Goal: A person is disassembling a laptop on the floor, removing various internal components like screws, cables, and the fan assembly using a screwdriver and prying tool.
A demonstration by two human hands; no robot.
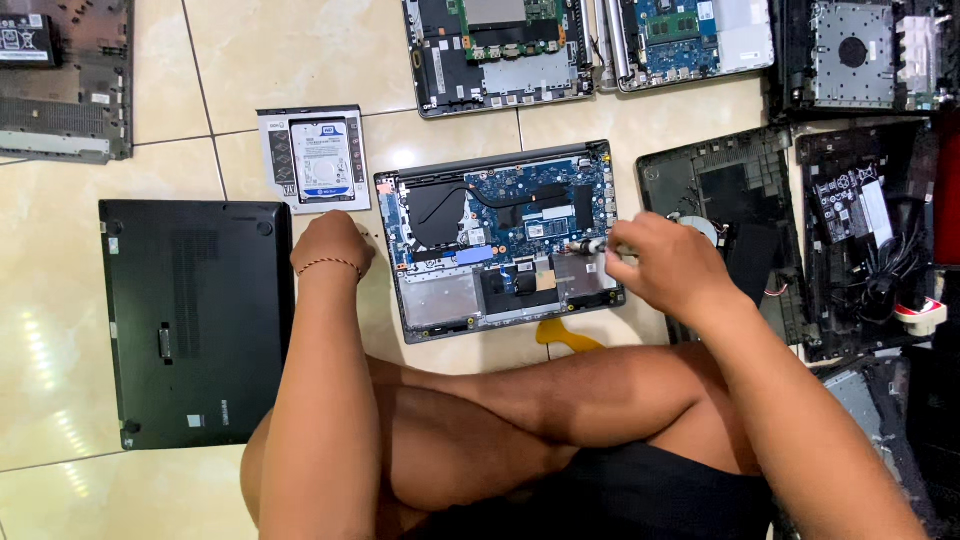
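Note:
An opened laptop (pixel 500 240) lies bottom-up on the tiled floor, its blue circuit board and fan showing. My right hand (pixel 668 264) grips a screwdriver (pixel 588 245) whose tip rests on the laptop's right side near the board. My left hand (pixel 332 243) is fisted and rests on the floor just left of the laptop, with a thin bracelet on the wrist. My crossed legs fill the lower middle.
A black laptop bottom cover (pixel 195 320) lies at left. A hard drive in a caddy (pixel 318 158) sits behind my left hand. A yellow pry tool (pixel 562 335) peeks from under the laptop. Other dismantled laptops (pixel 500 50) and black shells (pixel 860 230) crowd the back and right.

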